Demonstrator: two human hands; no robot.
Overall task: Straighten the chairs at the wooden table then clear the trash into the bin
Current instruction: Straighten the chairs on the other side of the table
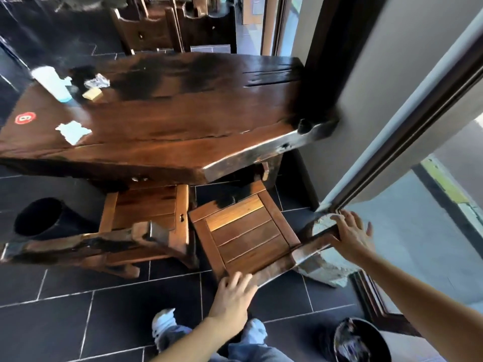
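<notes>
A wooden chair (243, 231) stands skewed at the near right corner of the wooden table (167, 121), its seat turned clockwise. My left hand (232, 296) grips the left end of its backrest. My right hand (350, 236) rests on the backrest's right end with the fingers spread. A second chair (146, 212) is tucked under the table to the left. On the tabletop lie a torn white paper (73, 131), a crumpled wrapper (96, 81), a yellow block (92, 94) and a white plastic bottle (52, 82). A black bin (39, 218) stands on the floor at the left.
A wall and glass door frame (392, 158) run close along the right. Another dark bin (363, 340) stands by my right leg. More wooden chairs (149, 30) stand beyond the table. The floor is dark tile.
</notes>
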